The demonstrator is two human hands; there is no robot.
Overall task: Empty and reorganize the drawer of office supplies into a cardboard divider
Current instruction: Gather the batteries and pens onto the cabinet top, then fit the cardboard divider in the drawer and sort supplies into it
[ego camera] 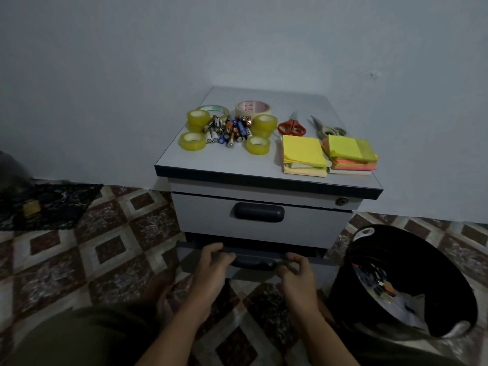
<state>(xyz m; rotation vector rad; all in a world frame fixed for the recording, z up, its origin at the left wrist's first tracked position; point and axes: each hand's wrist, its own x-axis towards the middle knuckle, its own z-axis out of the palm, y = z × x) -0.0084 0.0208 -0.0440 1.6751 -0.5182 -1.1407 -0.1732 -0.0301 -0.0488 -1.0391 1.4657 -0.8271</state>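
In the head view, we grip the lower drawer (320, 270) of a small grey cabinet (232, 162) with both hands. The left hand (211, 262) has its fingers curled over the top edge of the drawer front, left of the dark handle (253, 262). The right hand (295, 273) pinches the same edge on the handle's other side, fingers bent and thumb underneath. We judge that holding it at two points keeps the drawer square as it slides. It stands only slightly out, and its inside is hidden from us. The upper drawer (206, 215) is closed.

The supplies lie grouped by kind on the cabinet top, which looks like sorting ahead of refilling. The batteries (228, 129) are heaped between the yellowish tape rolls (192, 141), with a masking tape roll (253, 108) behind them. The red-handled scissors (291, 127) and grey scissors (327, 129) lie near the back right. Two sticky-note stacks (303, 154) sit side by side in front of the scissors. A black bin (340, 291) with scraps inside stands on the floor just right of the cabinet, handy for discards. We see no cardboard divider.
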